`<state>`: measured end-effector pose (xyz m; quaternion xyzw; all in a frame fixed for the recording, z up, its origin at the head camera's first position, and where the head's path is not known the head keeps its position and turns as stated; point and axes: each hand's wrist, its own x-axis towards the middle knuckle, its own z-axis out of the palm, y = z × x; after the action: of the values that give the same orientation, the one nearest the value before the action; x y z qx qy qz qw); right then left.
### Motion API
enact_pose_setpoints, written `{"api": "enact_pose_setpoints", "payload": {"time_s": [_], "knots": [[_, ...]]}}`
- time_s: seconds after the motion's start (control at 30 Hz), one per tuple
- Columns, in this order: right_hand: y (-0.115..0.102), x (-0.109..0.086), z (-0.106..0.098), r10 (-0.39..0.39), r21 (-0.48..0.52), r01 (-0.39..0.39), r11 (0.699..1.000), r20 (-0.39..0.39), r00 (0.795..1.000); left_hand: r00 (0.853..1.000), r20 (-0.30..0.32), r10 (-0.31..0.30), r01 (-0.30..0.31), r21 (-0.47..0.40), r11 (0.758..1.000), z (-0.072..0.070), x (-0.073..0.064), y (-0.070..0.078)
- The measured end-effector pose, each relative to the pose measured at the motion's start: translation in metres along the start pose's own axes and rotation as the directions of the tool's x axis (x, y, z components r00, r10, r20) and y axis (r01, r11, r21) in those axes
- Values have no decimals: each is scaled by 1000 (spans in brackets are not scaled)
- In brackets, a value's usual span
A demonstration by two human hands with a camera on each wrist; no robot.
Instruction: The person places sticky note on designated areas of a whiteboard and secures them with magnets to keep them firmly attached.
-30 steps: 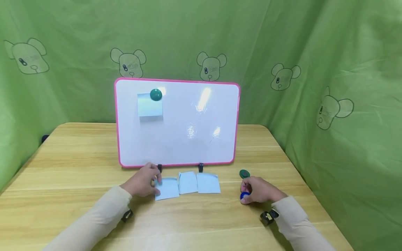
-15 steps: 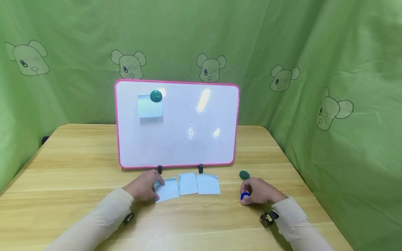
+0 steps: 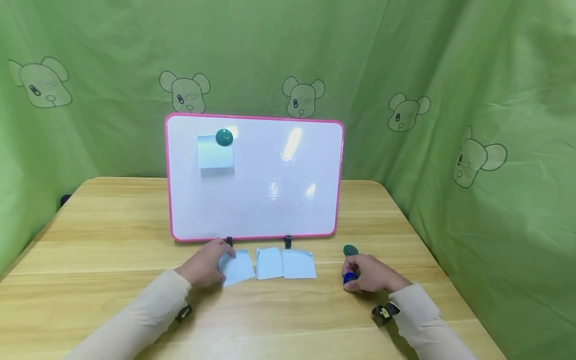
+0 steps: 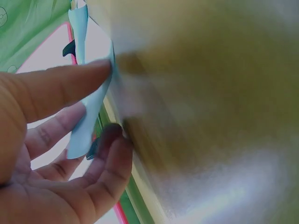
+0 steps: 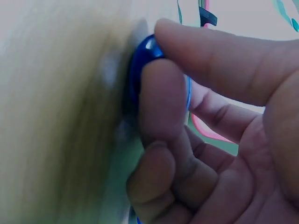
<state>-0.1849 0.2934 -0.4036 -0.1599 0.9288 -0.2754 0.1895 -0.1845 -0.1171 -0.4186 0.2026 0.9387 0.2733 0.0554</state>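
Note:
My left hand (image 3: 204,262) grips the left edge of a light-blue sticky note (image 3: 238,269) low over the table. In the left wrist view that note (image 4: 84,133) curves between the thumb and the fingers. Two more light-blue notes, a middle one (image 3: 270,263) and a right one (image 3: 299,264), lie beside it. On the right, my right hand (image 3: 372,273) pinches a round blue magnet (image 3: 349,277) at table height. The right wrist view shows the blue magnet (image 5: 144,53) tipped on edge, partly hidden by the fingers. Just behind that hand lies a green magnet (image 3: 350,250).
A pink-framed whiteboard (image 3: 270,210) stands behind the notes on black feet, a left one (image 3: 229,241) and a right one (image 3: 288,241). At its upper left, a green magnet (image 3: 224,137) holds a blue note (image 3: 211,156). A green curtain (image 3: 351,50) surrounds the wooden table (image 3: 288,320).
My left hand has drawn back to the note's left edge, and the note has turned and shifted slightly left and back. The blue magnet has tilted a little in my right hand.

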Motion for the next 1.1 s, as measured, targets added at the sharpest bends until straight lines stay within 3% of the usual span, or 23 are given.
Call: {"api": "enact_pose_setpoints", "payload": {"time_s": [0.1, 0.33, 0.63, 1.1], "knots": [[0, 1, 0, -1, 3, 1, 1000, -23, 1000, 999, -39, 15, -15, 0, 1000, 0, 1, -1], [0, 1, 1, -49, 38, 52, 998, -65, 997, 999, -51, 16, -17, -21, 1000, 1, 1, -5], [-3, 2, -1, -4, 94, 15, 995, -118, 993, 996, -68, 51, -53, -27, 998, -6, 1, -1], [-8, 5, -3, 46, 82, -33, 996, -162, 986, 998, -53, -16, 12, -68, 998, -10, 4, 0]]}}
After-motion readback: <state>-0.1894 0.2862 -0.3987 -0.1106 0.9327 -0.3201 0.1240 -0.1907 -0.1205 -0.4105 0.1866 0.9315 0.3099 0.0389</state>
